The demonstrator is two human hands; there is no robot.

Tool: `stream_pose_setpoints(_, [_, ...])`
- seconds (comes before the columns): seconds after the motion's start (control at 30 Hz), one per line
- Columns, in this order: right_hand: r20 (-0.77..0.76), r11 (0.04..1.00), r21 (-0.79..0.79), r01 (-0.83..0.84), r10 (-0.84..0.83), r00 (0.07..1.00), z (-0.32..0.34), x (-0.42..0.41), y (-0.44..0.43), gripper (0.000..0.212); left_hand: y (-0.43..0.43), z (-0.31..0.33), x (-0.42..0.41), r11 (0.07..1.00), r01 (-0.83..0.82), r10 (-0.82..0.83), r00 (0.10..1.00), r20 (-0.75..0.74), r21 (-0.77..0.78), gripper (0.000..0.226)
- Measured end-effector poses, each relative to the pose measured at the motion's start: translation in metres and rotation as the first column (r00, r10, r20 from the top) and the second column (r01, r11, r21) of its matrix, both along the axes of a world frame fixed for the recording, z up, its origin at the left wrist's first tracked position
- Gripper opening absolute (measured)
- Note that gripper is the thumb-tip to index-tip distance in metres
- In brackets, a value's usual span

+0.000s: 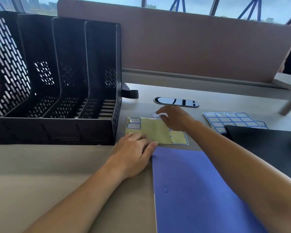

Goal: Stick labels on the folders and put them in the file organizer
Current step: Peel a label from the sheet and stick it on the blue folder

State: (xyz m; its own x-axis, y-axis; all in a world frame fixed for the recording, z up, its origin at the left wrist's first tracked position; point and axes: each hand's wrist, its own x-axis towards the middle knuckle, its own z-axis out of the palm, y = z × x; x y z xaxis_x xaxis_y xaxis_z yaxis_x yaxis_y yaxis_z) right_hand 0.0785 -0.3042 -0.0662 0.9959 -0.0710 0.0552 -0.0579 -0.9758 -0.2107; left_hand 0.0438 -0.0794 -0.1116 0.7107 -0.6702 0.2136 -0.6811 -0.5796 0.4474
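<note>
Folders: none filed yet. File organizer (pixel 49 130) stands at the left of the counter (pixel 40 174); no folder shows in any of its slots. Blue folder (pixel 200 190) lies flat on the counter nearest the person, and no label shows on its visible face. Black folder (pixel 267 145) lies at the right, partly over a full label sheet (pixel 232 120).

Step in hand, as I judge it: peeling a label for the blue folder. Sticking and filing remain for both folders.

Left hand (pixel 134 148): fingers (pixel 141 138) close together, laid on the near edge of the yellow backing sheet (pixel 158 130), pressing it to the counter. Two labels (pixel 133 123) remain at its far left corner.

Right hand (pixel 175 118): fingertips (pixel 163 115) pinch one label (pixel 155 115), just beyond the sheet's far edge. Cannot tell whether it is fully free.
</note>
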Motion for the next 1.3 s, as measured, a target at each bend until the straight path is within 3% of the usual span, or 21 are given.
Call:
stream_pose_setpoints(0.1, [0.143, 0.981, 0.149, 0.124, -0.146, 0.979, 0.012, -0.022, -0.02, 0.028, 0.001, 0.004, 0.0, 0.999, 0.023, -0.023, 1.0, 0.001, -0.043, 0.074])
stream_pose_setpoints(0.17, [0.116, 0.969, 0.182, 0.165, -0.188, 0.975, 0.014, -0.036, -0.031, 0.023, -0.003, 0.012, 0.001, 0.992, 0.004, -0.009, 0.999, -0.036, -0.127, 0.07])
stream_pose_setpoints(0.23, [0.072, 0.965, 0.214, 0.152, -0.171, 0.983, 0.013, -0.047, -0.028, 0.021, -0.009, 0.02, 0.003, 0.989, -0.02, 0.007, 0.996, -0.086, -0.146, 0.062])
stream_pose_setpoints(0.33, [0.08, 0.965, 0.261, 0.04, -0.063, 0.995, 0.015, -0.046, -0.002, 0.018, -0.017, 0.028, 0.003, 0.998, -0.065, 0.062, 0.99, -0.123, -0.016, 0.057])
stream_pose_setpoints(0.5, [0.037, 0.968, 0.21, -0.141, 0.136, 0.99, 0.022, 0.0, 0.056, 0.018, -0.01, 0.017, 0.008, 1.0, -0.029, 0.03, 0.997, -0.073, 0.007, 0.047])
stream_pose_setpoints(0.63, [-0.138, 0.997, 0.021, -0.07, 0.072, 0.988, 0.018, 0.039, 0.084, 0.046, -0.006, 0.01, 0.013, 1.0, -0.011, 0.01, 0.998, -0.069, -0.006, 0.048])
stream_pose_setpoints(0.77, [-0.222, 0.999, -0.051, -0.015, 0.003, 0.975, 0.004, 0.07, 0.087, 0.043, -0.006, 0.003, 0.02, 1.0, -0.008, 0.009, 0.999, -0.051, 0.019, 0.052])
stream_pose_setpoints(0.87, [-0.241, 0.996, 0.081, 0.038, -0.017, 0.97, 0.005, 0.075, 0.085, 0.026, -0.006, 0.002, 0.021, 1.0, -0.007, 0.007, 0.999, -0.05, -0.001, 0.043])
stream_pose_setpoints(1.0, [-0.286, 0.973, 0.225, 0.053, 0.014, 0.958, 0.009, 0.069, 0.078, 0.037, -0.005, 0.001, 0.019, 0.999, 0.041, -0.038, 0.996, -0.077, 0.029, 0.039])
stream_pose_setpoints(1.13, [-0.218, 0.87, 0.479, 0.113, -0.007, 0.976, 0.01, 0.061, 0.06, 0.028, -0.005, 0.005, 0.018, 0.997, 0.032, -0.024, 0.995, -0.101, 0.073, 0.042])
stream_pose_setpoints(1.3, [-0.189, 0.803, 0.58, 0.139, -0.033, 0.981, 0.012, 0.053, 0.042, 0.032, -0.005, 0.009, 0.015, 0.997, 0.013, -0.005, 0.995, -0.104, 0.076, 0.042])
